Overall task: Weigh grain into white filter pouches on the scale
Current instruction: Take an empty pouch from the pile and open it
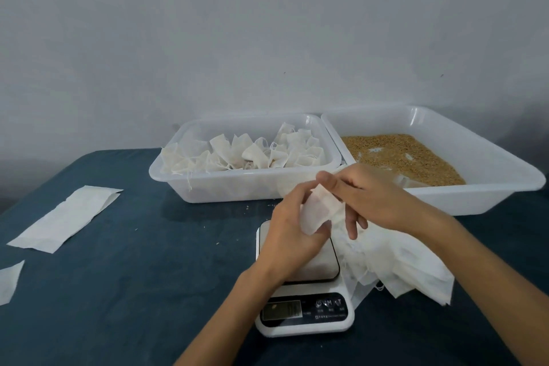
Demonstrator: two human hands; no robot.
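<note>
Both hands, left hand (pixel 289 232) and right hand (pixel 372 197), pinching one white pouch (pixel 319 212) above the scale (pixel 306 300), grain tray (pixel 430 157) at one o'clock.

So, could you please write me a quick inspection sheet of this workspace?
Surface: dark blue tablecloth, stray grains scattered.
Job's things: scale; left tray of filled pouches; right tray of grain; empty pouch stack beside the scale.
Clutter: white paper strips at left.
Grippers: left hand and right hand both hold one pouch above the scale.
Cables: nothing seen.
Surroundings: plain grey wall.
</note>
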